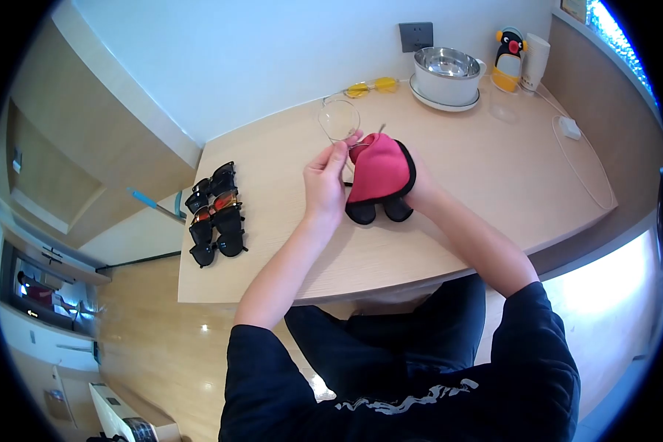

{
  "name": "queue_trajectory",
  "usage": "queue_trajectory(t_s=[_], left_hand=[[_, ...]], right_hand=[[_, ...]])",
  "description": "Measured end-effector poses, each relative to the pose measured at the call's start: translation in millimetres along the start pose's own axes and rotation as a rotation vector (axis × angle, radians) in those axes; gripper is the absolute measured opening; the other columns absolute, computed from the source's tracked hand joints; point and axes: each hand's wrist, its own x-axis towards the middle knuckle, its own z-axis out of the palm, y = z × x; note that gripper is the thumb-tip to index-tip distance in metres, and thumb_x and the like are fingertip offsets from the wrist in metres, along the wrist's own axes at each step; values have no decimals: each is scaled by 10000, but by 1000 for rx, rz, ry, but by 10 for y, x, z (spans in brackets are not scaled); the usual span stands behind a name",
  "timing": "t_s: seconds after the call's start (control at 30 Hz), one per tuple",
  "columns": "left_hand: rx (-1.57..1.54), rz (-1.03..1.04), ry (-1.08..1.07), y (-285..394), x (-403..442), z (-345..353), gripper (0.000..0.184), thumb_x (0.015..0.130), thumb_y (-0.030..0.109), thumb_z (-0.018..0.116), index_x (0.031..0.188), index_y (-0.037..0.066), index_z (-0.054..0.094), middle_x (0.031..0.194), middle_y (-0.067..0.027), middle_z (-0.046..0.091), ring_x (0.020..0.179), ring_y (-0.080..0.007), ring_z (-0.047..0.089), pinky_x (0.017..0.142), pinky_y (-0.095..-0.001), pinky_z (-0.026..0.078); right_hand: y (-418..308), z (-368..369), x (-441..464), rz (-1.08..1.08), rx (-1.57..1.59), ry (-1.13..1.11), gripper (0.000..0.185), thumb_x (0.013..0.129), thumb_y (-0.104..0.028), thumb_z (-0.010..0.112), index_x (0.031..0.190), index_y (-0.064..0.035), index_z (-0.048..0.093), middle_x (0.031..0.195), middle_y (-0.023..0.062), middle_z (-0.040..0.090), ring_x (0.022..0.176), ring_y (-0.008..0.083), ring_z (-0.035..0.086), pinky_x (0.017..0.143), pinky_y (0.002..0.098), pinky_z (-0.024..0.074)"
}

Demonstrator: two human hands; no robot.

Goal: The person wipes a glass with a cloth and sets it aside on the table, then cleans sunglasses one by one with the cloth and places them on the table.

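Lining left edge of worktop (276, 162), sunglasses (226, 200) sit in row. Left grip (326, 180) pinches wire-framed glasses (339, 120) above worktop's middle. Yellow glasses (383, 85) lie near back edge. Pink cloth (381, 171) meets right grip (421, 188), fingers hidden, closure cannot be told.

This looks like a home or small office; which one is unclear. A pale worktop (493, 184) meets a white wall (272, 59) with a dark socket (416, 37); far right sit a penguin toy (507, 62) and a white charger (569, 127); shiny floor (147, 324) spreads at left.
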Motion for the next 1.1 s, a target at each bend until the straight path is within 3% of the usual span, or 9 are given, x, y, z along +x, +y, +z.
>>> queue_trajectory(t_s=[0.07,0.17,0.23,0.47,0.77,0.9,0.97,1.07,1.1], left_hand=[[18,-69,-2,-34,-67,113,241,889,130,537,1033,-47,611,1082,-140,610,1018,-172,559,934,-284,401],[62,-62,-47,-84,-65,91,247,897,136,525,1051,-43,597,1121,-150,589,1065,-194,537,936,-329,412],[65,-56,-58,-88,-52,58,249,898,137,525,1051,-46,596,1110,-154,594,1056,-198,543,930,-330,418],[38,-102,41,5,-18,44,207,900,120,511,937,-51,620,1027,-180,622,956,-210,594,868,-321,460],[109,12,-18,71,-1,45,232,909,162,501,888,-37,618,1035,-189,614,967,-218,589,889,-326,450],[120,87,-10,88,11,65,232,906,166,511,887,-38,618,1031,-198,609,989,-224,574,915,-344,429],[72,49,11,99,-16,104,229,905,168,513,895,-36,616,1032,-194,608,997,-226,570,925,-351,421],[73,68,27,112,29,28,225,905,172,515,912,-31,611,1032,-184,607,1003,-227,565,943,-358,405],[130,122,27,134,52,-7,223,906,175,514,921,-27,608,1031,-177,607,1002,-227,565,949,-357,399]], right_hand=[[6,-32,13,54,162,19,203,839,-108,550,1009,-8,599,909,63,628,807,115,585,706,266,485],[57,-77,19,113,151,-10,256,849,-140,555,1090,-53,554,981,50,607,871,100,569,765,259,471],[75,-63,20,25,-101,-69,207,797,-108,599,982,-16,609,890,60,636,803,122,592,708,269,480],[70,-53,12,-195,-651,-139,234,718,-78,627,940,-6,614,871,89,654,808,137,598,715,295,469],[70,-47,17,-202,-325,-96,252,750,-94,645,986,-13,608,898,54,655,837,124,599,760,277,475],[5,-34,24,-214,-462,24,260,733,-78,651,983,-19,610,880,60,656,831,121,603,754,273,475],[-80,-6,-11,-443,-624,68,276,703,-51,650,975,-24,610,850,78,654,810,130,610,740,276,476],[-122,42,-68,-575,-718,9,272,680,-23,638,951,-19,606,826,101,648,784,151,613,726,285,476],[-126,67,-82,-430,-601,-3,234,690,-38,623,922,-16,598,815,113,642,769,170,612,724,293,474]])
